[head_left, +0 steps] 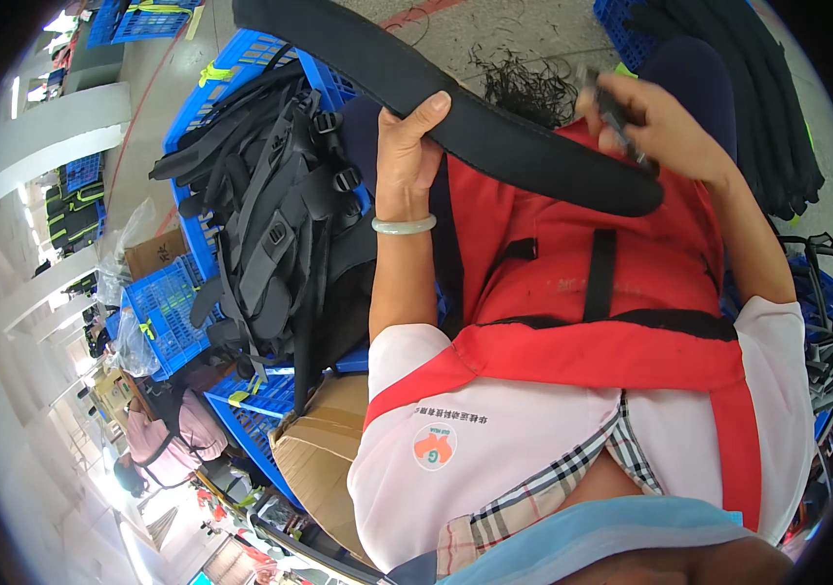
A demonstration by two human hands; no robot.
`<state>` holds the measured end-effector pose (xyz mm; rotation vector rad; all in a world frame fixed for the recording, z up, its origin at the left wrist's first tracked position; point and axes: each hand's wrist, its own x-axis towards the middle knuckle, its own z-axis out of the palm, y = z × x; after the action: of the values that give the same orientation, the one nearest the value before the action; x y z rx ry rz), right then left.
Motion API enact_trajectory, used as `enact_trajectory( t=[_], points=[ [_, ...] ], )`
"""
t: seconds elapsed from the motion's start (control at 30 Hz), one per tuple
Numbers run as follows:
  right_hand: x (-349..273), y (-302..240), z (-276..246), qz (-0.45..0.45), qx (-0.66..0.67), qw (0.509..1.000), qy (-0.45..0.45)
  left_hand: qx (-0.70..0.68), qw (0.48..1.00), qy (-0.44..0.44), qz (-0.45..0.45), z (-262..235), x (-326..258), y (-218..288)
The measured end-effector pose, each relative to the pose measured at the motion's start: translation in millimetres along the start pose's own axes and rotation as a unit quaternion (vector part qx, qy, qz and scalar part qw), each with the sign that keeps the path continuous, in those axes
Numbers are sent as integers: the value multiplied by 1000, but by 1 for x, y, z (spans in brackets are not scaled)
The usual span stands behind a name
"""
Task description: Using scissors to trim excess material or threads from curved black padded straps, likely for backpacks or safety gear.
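Note:
A long, curved black padded strap (523, 146) stretches across in front of me, over my red apron (504, 224). My left hand (411, 151) is closed on the strap near its middle, with the thumb on top. My right hand (665, 127) is closed around thread snips (616, 122), small and dark with a metallic part. It stays just above the strap's rounded right end. The fingers partly hide the snips, so I cannot tell whether the blades touch the strap.
At my left a blue crate (192, 132) is heaped with black straps and buckles (280, 224). A cardboard box (324, 439) stands beside it. Black trimmings (528, 88) lie on the floor ahead. More black padded strips (757, 117) are piled at the right. Another person (177, 439) sits farther left.

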<state>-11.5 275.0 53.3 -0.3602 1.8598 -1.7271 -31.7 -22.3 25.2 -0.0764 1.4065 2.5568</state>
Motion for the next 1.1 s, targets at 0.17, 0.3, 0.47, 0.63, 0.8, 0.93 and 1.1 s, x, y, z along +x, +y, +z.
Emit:
enact_trajectory(
  t=[0.17, 0.3, 0.47, 0.63, 0.8, 0.93, 1.1],
  points=[
    [2, 34, 6, -47, -229, 968, 95, -55, 997, -37, 39, 10, -4, -7],
    [-2, 17, 31, -81, -234, 967, 68, -41, 998, -46, 30, 7, -8, -6],
    [0, 13, 31, -80, -322, 942, 50, -5, 996, -72, 48, 13, -10, -19],
    [11, 19, 38, -99, -318, 940, 73, -30, 995, -86, 37, 27, -13, -26],
    [22, 29, 39, -32, -323, 945, 47, -38, 996, -74, 32, 27, -10, -26],
    [30, 58, 48, -19, -100, 992, 75, -68, 996, -57, 27, 29, -5, -30],
    [24, 45, 24, -49, 2, 988, 146, -67, 997, -29, 8, 36, 0, -38]
  ],
)
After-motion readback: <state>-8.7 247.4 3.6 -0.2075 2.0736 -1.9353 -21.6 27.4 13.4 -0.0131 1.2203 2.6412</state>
